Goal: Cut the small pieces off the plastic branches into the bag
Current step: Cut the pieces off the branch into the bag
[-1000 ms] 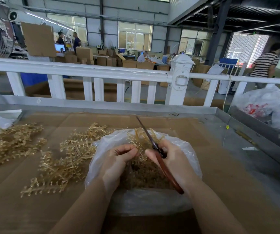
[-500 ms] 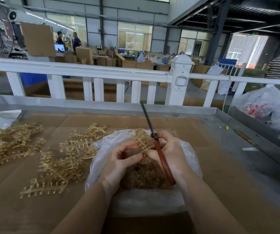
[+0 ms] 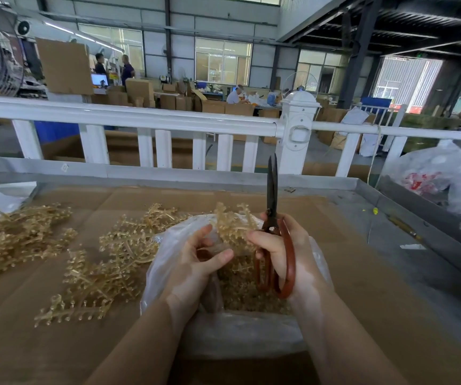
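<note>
A clear plastic bag (image 3: pixel 168 245) lies open on the cardboard-covered table (image 3: pixel 348 273), with a heap of small golden cut pieces (image 3: pixel 240 290) inside. Above its mouth, a golden plastic branch (image 3: pixel 232 226) is held between both hands. My left hand (image 3: pixel 199 262) pinches the branch's lower stem. My right hand (image 3: pixel 282 245) grips red-handled scissors (image 3: pixel 272 195), blades closed and pointing straight up, while its fingertips touch the branch.
Loose golden branches lie in a pile (image 3: pixel 107 262) left of the bag and another pile (image 3: pixel 13 237) at the far left. A metal rim (image 3: pixel 168 173) and a white railing (image 3: pixel 129 118) border the table's far side. White bags (image 3: pixel 434 173) sit at right.
The scissors have swung from leaning left over the bag to standing upright, blades closed. Both hands have risen slightly, and the branch now sits higher between them.
</note>
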Action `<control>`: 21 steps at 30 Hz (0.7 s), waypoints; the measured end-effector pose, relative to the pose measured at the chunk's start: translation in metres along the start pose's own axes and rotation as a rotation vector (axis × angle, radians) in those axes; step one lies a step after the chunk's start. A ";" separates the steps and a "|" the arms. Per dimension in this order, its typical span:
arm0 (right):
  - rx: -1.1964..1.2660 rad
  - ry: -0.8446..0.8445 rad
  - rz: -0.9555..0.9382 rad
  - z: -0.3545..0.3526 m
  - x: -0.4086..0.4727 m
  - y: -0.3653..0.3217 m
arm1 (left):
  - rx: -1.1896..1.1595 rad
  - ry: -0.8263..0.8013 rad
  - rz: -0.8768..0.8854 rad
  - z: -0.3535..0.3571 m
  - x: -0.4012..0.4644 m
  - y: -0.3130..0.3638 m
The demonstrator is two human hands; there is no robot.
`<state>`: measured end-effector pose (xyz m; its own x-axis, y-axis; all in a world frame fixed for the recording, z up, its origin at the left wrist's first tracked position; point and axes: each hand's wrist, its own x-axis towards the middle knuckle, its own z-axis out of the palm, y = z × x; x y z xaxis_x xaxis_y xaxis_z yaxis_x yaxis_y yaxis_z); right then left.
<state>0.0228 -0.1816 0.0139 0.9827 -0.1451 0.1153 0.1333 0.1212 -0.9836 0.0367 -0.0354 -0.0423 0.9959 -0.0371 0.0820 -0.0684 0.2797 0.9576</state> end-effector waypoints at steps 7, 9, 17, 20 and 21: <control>-0.039 -0.055 0.015 -0.002 -0.001 0.002 | -0.053 -0.069 0.044 -0.002 0.000 -0.002; -0.042 -0.017 0.011 -0.001 0.000 0.002 | -0.091 -0.024 0.043 -0.002 -0.001 -0.003; -0.227 0.037 -0.054 0.001 -0.002 0.006 | -0.321 -0.047 -0.039 0.000 0.005 -0.004; -0.254 0.031 -0.046 0.002 0.000 0.013 | -0.276 -0.106 -0.014 -0.003 0.007 -0.004; -0.283 0.022 -0.053 0.002 0.001 0.015 | -0.242 -0.086 -0.003 -0.003 0.006 -0.004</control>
<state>0.0258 -0.1779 -0.0002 0.9719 -0.1652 0.1678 0.1404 -0.1657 -0.9761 0.0433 -0.0339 -0.0467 0.9867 -0.1171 0.1127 -0.0395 0.5002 0.8650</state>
